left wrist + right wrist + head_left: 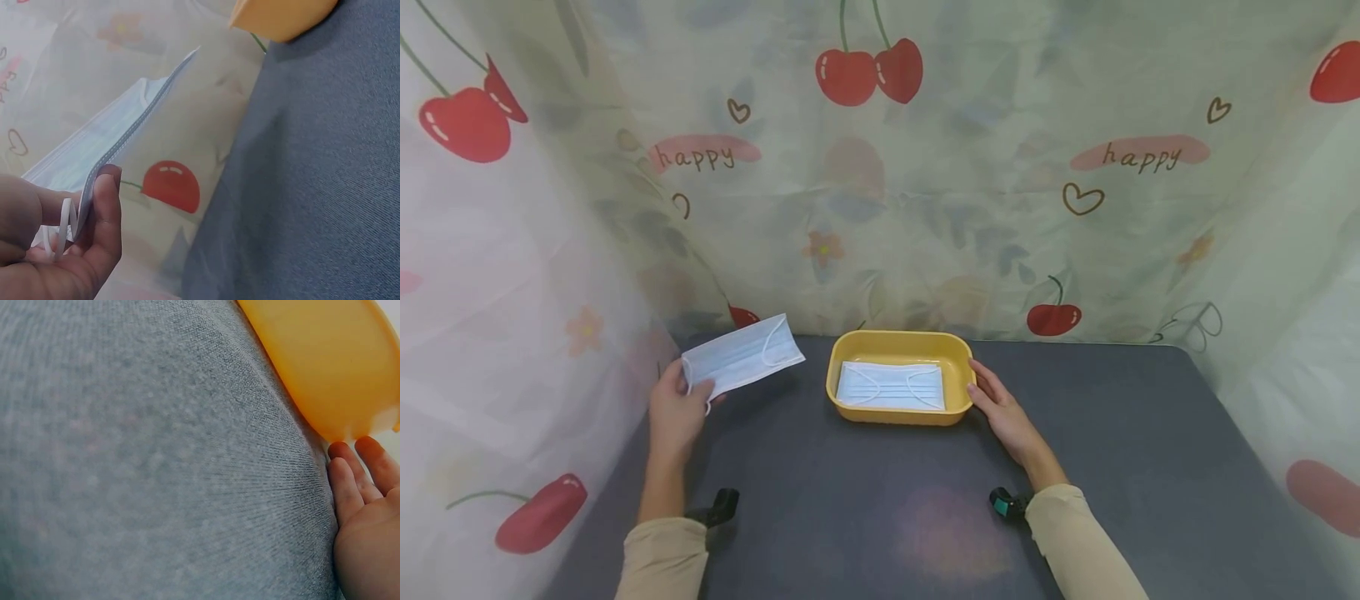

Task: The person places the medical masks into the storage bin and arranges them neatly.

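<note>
A light blue face mask (743,353) with white ear loops is pinched at one end between the thumb and fingers of my left hand (679,412). It is tilted above the table, left of a yellow tray. In the left wrist view the mask (119,140) appears nearly edge-on, and a loop hangs by the fingers. Another face mask (891,386) lies flat inside the yellow tray (901,417), its loops on top. My right hand (1006,417) is at the tray's right end. There its extended fingertips (337,450) touch the outer wall.
The dark grey table (850,508) extends around the tray. A cloth curtain (925,183) printed with cherries and hearts stands behind it and along both sides. Black straps with small devices (722,506) sit on both wrists, close over the table.
</note>
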`<state>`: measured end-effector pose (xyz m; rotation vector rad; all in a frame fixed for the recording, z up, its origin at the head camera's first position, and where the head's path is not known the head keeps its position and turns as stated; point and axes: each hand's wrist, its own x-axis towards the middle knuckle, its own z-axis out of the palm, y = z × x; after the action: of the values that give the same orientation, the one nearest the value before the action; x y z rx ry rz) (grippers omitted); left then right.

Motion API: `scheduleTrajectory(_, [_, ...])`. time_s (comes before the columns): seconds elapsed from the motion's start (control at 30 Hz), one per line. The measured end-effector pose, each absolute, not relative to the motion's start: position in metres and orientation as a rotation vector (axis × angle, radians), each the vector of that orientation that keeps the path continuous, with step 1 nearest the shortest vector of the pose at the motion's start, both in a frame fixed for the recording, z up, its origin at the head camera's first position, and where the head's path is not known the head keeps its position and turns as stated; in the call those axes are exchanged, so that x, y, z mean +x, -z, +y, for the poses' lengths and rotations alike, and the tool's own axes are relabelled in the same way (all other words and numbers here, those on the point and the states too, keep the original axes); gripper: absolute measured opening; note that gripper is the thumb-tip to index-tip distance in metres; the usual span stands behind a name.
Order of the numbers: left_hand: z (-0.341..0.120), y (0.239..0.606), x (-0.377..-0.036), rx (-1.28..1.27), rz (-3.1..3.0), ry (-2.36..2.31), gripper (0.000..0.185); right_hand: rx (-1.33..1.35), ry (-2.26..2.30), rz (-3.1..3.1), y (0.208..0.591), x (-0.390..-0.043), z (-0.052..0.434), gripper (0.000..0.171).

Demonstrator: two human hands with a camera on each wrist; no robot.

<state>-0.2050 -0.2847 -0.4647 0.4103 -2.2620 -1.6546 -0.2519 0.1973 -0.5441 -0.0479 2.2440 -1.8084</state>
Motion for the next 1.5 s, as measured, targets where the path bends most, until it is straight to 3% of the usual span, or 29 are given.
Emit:
scheduleTrajectory(0.43, [-0.28, 0.445, -0.201, 0.285, -2.323, 1.732, 0.056, -0.042, 1.808, 2.245, 0.547, -0.252, 0.198, 0.062])
scheduleTrajectory(0.77, [-0.27, 0.436, -0.208, 0.204, -2.328, 1.842, 0.065, -0.042, 1.8, 2.206, 0.525, -0.243, 0.195, 0.068])
scheduleTrajectory(1.1, [-0.255, 0.432, -0.218, 0.125, -2.339, 1.926, 0.069, -0.049, 1.821, 2.237, 0.548, -0.253, 0.197, 0.06])
scheduleTrajectory(1.5, [-0.231, 0.435, -0.236, 0.088, -2.356, 2.043, 0.069, -0.043, 1.831, 2.244, 0.549, -0.253, 0.197, 0.059])
